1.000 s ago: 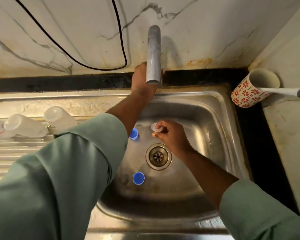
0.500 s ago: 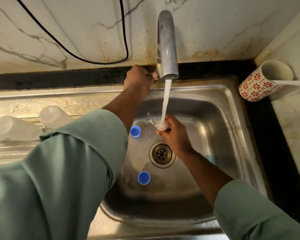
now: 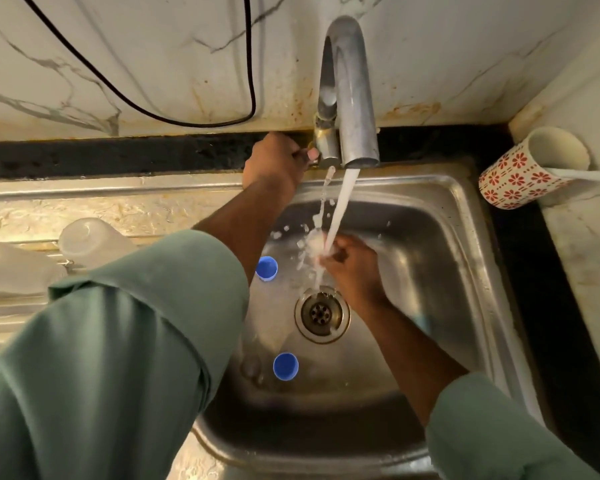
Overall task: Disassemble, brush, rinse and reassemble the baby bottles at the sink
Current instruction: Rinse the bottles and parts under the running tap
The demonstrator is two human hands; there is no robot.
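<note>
Head view: the right hand [image 3: 352, 268] is pinching a small clear teat [image 3: 315, 244] under the tap [image 3: 355, 133] stream, above the sink [image 3: 465, 258] drain. The left hand [image 3: 274, 161] is gripping the tap handle. Turning the teat slowly should rinse every side.

I cannot identify the small clear part [image 3: 314, 245] in my right hand [image 3: 352, 268]: water and spray blur it. My left hand [image 3: 274, 161] covers the tap handle, fingers mostly hidden. My left sleeve [image 3: 118, 341] conceals part of the bottles [image 3: 87, 237] on the drainboard; the frame's left edge crops one. The brush handle [image 3: 589, 174] runs off right.
</note>
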